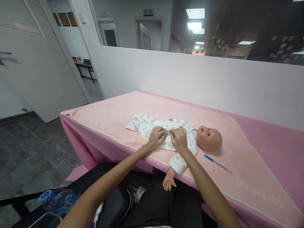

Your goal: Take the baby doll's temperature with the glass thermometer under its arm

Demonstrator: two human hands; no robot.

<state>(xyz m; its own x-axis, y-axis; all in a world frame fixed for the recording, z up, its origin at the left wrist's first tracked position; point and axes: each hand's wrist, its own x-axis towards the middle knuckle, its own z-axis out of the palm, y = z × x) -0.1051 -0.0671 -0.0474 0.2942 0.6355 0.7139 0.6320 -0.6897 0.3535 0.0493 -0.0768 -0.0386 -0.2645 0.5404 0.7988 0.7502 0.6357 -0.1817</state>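
Fingers [161,129] of both hands are bent over the middle of the doll [190,133], as I watch from my end. Leftmost I see a door [47,66], then a bottle [63,200] on a chair [114,199], below the near edge of the pink cloth [102,115]. On that cloth the doll lies on its back, feet left and head right, in a printed white outfit. Its near arm hangs over the edge, and my right forearm runs just beside that sleeve. Past the forearm, 1 blue-ended stick [216,162] lies near the head. Behind, a white partition [190,72] closes off the far side.

What blocks my view is the 2 hands themselves. The left hand [155,138] has its fingers curled close together; the right hand [180,138], just beside it, curls likewise over the outfit. A thin white strip [168,132] shows between them; whether either is clamped on it, I cannot tell.
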